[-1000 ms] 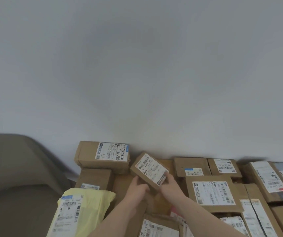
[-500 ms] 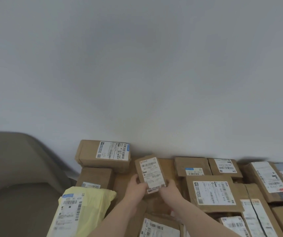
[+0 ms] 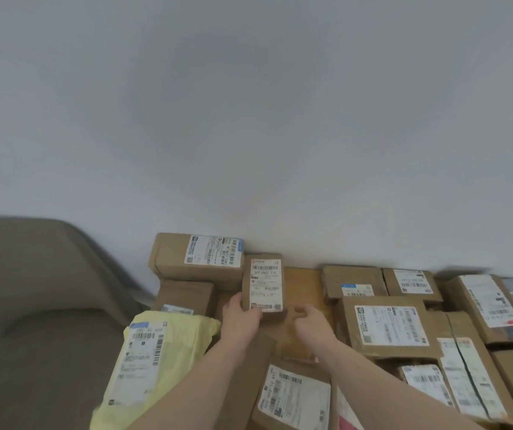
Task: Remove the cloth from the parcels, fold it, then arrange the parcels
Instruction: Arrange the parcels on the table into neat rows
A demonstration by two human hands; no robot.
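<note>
A small brown parcel [image 3: 264, 282] with a white label lies lengthwise on a larger flat box [image 3: 303, 293] by the wall. My left hand [image 3: 241, 318] grips its near left corner. My right hand [image 3: 312, 324] hovers just right of it, fingers loosely curled, touching nothing. Brown cardboard parcels fill the space around: one large box [image 3: 199, 259] at the back left, a labelled box [image 3: 388, 325] to the right. No cloth is in view.
A yellow plastic mailer [image 3: 155, 352] lies at the near left, next to a brown sofa arm [image 3: 41, 305]. More labelled boxes [image 3: 484, 302] crowd the right side up to the white wall [image 3: 249, 119]. Another parcel [image 3: 292, 398] sits between my forearms.
The small parcel has turned from slanted to straight and settled down by the big back-left box. My right hand has let go of it and drawn back.
</note>
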